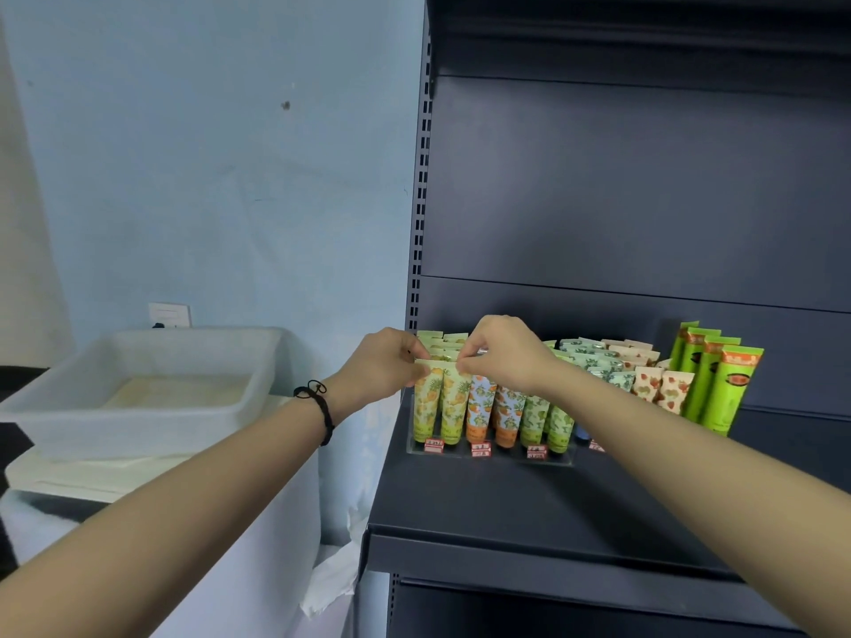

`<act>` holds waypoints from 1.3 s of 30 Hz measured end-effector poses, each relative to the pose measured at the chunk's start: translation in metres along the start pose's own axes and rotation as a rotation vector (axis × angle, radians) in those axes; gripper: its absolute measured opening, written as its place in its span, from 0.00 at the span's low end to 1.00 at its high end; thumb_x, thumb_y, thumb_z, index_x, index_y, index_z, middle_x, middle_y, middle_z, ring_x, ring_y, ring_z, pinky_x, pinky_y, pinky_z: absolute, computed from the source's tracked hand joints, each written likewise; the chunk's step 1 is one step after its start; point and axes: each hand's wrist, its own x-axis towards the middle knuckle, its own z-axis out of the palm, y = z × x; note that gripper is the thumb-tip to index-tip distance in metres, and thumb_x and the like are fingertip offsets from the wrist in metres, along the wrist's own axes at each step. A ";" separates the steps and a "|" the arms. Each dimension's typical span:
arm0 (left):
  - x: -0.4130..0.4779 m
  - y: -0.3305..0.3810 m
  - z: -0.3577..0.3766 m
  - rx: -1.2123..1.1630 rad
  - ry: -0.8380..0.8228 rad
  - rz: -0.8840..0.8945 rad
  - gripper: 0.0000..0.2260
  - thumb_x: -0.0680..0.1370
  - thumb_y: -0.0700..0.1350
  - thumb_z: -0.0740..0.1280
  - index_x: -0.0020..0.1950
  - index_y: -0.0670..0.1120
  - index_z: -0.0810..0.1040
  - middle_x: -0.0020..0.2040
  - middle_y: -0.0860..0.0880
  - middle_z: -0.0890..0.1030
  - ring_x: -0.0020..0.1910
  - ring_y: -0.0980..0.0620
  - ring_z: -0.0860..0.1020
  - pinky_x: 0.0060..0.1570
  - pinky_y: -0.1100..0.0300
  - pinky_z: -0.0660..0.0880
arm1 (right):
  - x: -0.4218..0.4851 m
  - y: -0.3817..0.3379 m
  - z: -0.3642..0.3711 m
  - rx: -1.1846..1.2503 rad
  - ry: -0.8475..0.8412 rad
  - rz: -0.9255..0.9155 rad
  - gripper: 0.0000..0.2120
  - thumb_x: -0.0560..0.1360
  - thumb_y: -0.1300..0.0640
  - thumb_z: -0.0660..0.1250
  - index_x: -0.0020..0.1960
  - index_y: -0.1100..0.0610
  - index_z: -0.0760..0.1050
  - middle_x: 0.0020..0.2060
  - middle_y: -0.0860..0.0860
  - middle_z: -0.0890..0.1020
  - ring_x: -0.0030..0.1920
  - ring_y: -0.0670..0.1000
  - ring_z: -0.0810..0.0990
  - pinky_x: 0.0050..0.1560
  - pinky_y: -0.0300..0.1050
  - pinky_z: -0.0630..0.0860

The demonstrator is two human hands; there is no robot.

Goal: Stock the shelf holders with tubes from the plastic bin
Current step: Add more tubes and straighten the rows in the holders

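A clear acrylic holder (488,455) on the dark shelf (506,508) is packed with rows of upright patterned tubes. At its front left stand two yellow-green tubes (437,402), side by side. My left hand (382,366) pinches the top left edge of these tubes. My right hand (504,352) pinches the top right edge. Orange-blue tubes (492,412) and green leaf tubes (545,423) fill the front row to the right. The translucent plastic bin (138,393) sits to the left on a white box, and looks empty.
Strawberry-print tubes (663,384) and tall bright green tubes (718,379) stand further right on the shelf. Red price tags (481,448) line the holder's front. The dark shelf back panel rises behind. A blue wall with a socket (169,315) is behind the bin.
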 end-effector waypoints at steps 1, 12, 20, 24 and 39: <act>0.001 0.001 0.000 -0.004 0.009 0.004 0.04 0.75 0.42 0.70 0.49 0.45 0.80 0.37 0.51 0.79 0.37 0.57 0.76 0.30 0.69 0.68 | 0.001 0.001 -0.001 0.011 -0.002 0.000 0.05 0.72 0.59 0.70 0.41 0.58 0.85 0.39 0.46 0.82 0.47 0.51 0.82 0.49 0.49 0.80; 0.007 0.001 -0.003 -0.005 0.034 0.046 0.03 0.74 0.43 0.71 0.46 0.46 0.83 0.41 0.54 0.81 0.43 0.57 0.78 0.40 0.72 0.70 | 0.009 0.009 -0.009 0.053 -0.046 -0.033 0.06 0.73 0.55 0.71 0.44 0.56 0.85 0.38 0.39 0.78 0.44 0.44 0.80 0.47 0.44 0.79; 0.025 0.003 -0.020 0.057 0.175 0.052 0.04 0.75 0.43 0.70 0.48 0.45 0.83 0.42 0.53 0.80 0.43 0.57 0.76 0.36 0.75 0.66 | 0.039 0.017 -0.023 0.053 -0.058 -0.003 0.04 0.72 0.57 0.71 0.43 0.54 0.85 0.41 0.44 0.84 0.45 0.47 0.82 0.50 0.48 0.81; 0.030 0.002 -0.014 0.083 0.131 0.005 0.06 0.74 0.43 0.71 0.50 0.44 0.84 0.43 0.50 0.81 0.43 0.57 0.76 0.36 0.72 0.67 | 0.044 0.015 -0.018 -0.041 -0.169 -0.006 0.05 0.72 0.57 0.72 0.46 0.57 0.85 0.45 0.46 0.84 0.48 0.48 0.82 0.52 0.50 0.80; 0.042 -0.005 -0.010 0.015 0.207 -0.013 0.05 0.78 0.44 0.66 0.46 0.46 0.80 0.47 0.51 0.80 0.48 0.54 0.76 0.37 0.69 0.69 | 0.048 0.012 -0.015 -0.051 -0.222 0.001 0.06 0.73 0.57 0.70 0.46 0.59 0.83 0.46 0.47 0.83 0.45 0.49 0.80 0.48 0.46 0.80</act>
